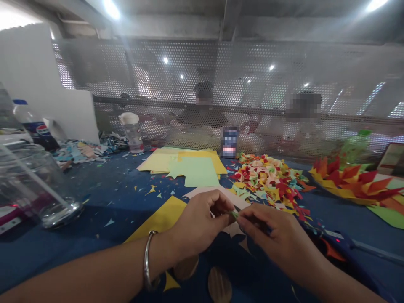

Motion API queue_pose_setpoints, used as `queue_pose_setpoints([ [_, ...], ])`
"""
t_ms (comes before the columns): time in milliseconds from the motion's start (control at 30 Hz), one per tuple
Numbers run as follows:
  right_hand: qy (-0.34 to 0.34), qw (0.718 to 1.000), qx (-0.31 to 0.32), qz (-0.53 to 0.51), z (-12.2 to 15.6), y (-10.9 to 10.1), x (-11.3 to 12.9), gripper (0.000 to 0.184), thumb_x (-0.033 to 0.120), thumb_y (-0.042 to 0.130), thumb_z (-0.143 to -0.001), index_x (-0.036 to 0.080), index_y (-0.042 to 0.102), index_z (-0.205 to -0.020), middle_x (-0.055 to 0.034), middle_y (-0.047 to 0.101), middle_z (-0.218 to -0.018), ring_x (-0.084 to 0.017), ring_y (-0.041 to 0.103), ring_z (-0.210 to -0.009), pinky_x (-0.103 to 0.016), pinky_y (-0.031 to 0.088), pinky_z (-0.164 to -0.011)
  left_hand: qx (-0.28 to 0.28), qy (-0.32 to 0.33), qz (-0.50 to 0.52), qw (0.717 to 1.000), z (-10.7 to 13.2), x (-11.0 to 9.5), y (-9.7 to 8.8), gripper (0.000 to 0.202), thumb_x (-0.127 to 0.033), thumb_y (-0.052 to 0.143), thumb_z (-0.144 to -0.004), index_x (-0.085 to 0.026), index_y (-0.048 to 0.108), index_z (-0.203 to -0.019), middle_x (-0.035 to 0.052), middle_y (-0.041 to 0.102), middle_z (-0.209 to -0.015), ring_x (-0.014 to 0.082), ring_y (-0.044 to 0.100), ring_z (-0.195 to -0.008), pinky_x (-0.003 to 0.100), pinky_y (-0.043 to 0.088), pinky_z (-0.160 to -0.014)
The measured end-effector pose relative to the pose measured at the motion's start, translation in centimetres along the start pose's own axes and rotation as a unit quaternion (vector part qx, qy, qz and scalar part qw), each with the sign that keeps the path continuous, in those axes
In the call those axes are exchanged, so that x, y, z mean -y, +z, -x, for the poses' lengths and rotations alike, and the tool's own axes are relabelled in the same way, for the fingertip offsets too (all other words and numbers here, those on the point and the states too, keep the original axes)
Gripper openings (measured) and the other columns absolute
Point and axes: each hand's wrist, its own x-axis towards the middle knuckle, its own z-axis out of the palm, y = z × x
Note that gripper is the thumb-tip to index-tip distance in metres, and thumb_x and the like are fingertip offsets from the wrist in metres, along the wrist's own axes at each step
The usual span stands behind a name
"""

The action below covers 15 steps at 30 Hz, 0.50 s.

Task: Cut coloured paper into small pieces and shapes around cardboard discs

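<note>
A small green piece, seemingly folded paper (234,214), is pinched between the fingertips of both hands. My left hand (203,219) wears a silver bangle at the wrist and grips it from the left. From the right, my right hand (273,229) meets it with thumb and fingers closed. Pale pink paper with cut-out edges (233,230) lies beneath the fingers. A yellow sheet (158,216) rests partly behind my left hand. Below the hands are two brown round pieces, one (220,285) in plain sight and another (187,269) partly covered by my left forearm.
Behind the hands lie pale green sheets (200,170) and a pile of small colourful paper pieces (265,176). An orange-and-yellow pointed paper decoration (353,185) sits right. Left are a clear jar (41,185), a bottle (36,126) and a cup (132,134). A perforated screen (151,75) stands behind.
</note>
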Motion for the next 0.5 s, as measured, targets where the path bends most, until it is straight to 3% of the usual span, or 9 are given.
queue_pose_setpoints([
  [333,-0.014,1.0,-0.015,0.012,0.11,-0.11,-0.17,0.022,0.032,0.051,-0.093,0.022,0.061,-0.075,0.0032,0.059,-0.066,-0.013,0.054,-0.06,-0.025,0.038,-0.056,0.019,-0.018,0.038,0.999,-0.07,0.39,0.04,0.01,-0.022,0.068,-0.071,-0.017,0.062,-0.078,-0.0009,0.059,-0.068,0.012,0.052,-0.062,0.025,0.039,-0.058],
  [500,-0.015,0.999,-0.045,0.022,0.09,-0.22,0.05,0.022,0.031,0.052,-0.092,0.022,0.06,-0.073,0.0042,0.056,-0.062,-0.013,0.051,-0.056,-0.025,0.037,-0.054,0.009,-0.012,0.069,0.998,0.01,0.24,-0.02,0.012,-0.025,0.066,-0.076,-0.016,0.061,-0.082,-0.0004,0.06,-0.072,0.0118,0.054,-0.065,0.025,0.042,-0.061],
])
